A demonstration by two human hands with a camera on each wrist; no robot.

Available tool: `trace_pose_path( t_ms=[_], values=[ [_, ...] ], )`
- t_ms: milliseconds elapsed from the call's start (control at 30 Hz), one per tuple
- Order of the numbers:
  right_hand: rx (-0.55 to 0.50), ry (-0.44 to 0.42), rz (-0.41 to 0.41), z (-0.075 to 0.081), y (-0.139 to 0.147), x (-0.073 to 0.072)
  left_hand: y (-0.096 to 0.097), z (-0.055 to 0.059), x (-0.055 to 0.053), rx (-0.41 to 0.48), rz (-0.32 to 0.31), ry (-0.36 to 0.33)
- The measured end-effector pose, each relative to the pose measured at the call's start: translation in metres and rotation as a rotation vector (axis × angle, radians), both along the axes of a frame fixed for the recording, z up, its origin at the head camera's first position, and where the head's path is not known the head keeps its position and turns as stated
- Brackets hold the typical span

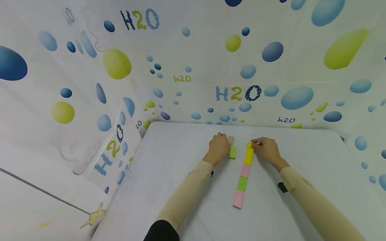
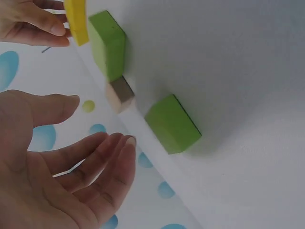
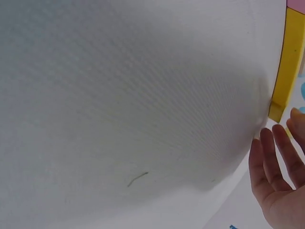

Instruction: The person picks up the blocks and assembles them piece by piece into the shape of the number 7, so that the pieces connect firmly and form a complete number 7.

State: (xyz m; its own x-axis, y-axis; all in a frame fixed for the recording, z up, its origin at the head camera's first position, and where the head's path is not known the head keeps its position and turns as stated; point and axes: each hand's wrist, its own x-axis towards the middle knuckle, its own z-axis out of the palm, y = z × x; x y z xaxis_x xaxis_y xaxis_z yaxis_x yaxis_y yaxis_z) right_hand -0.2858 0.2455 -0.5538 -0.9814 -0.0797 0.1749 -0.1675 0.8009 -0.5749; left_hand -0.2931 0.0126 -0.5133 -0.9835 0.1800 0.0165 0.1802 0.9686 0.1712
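Observation:
A row of blocks lies end to end on the white table (image 1: 181,160): pink (image 1: 238,199), green (image 1: 242,183), pink (image 1: 245,170), then yellow (image 1: 248,155) at the far end. My right hand (image 1: 266,149) rests beside the far end of the yellow block (image 3: 286,67) and touches it with straight fingertips (image 3: 276,143). My left hand (image 1: 220,147) hovers with relaxed fingers (image 2: 109,162) and holds nothing. It is beside a loose green block (image 1: 232,152) and a small wooden block (image 1: 231,140). The left wrist view shows two green blocks (image 2: 172,124) (image 2: 107,45) with the wooden block (image 2: 119,94) between them.
Walls printed with blue and green bubbles (image 1: 235,93) enclose the table at the back and on the left. The table's far edge (image 1: 241,125) runs just past the hands. Bare white tabletop (image 1: 316,160) stretches on both sides of the block row.

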Motion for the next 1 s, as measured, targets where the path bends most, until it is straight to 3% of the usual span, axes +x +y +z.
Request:
trace_pose_path(
  t_ms=[133,400,767,1000],
  values=[
    [-0.005,-0.021,0.005,0.0,-0.002,-0.001,-0.001,-0.007,-0.013,0.042,-0.001,-0.016],
    [-0.001,-0.015,0.009,0.004,-0.002,0.0,0.004,-0.016,-0.029,0.076,-0.056,-0.029],
    [-0.009,-0.041,0.006,0.003,-0.004,-0.004,0.011,-0.024,-0.038,0.059,-0.048,-0.038],
    [-0.006,-0.039,-0.003,0.004,-0.003,-0.003,0.017,-0.02,-0.039,0.026,-0.071,-0.044]
  ],
)
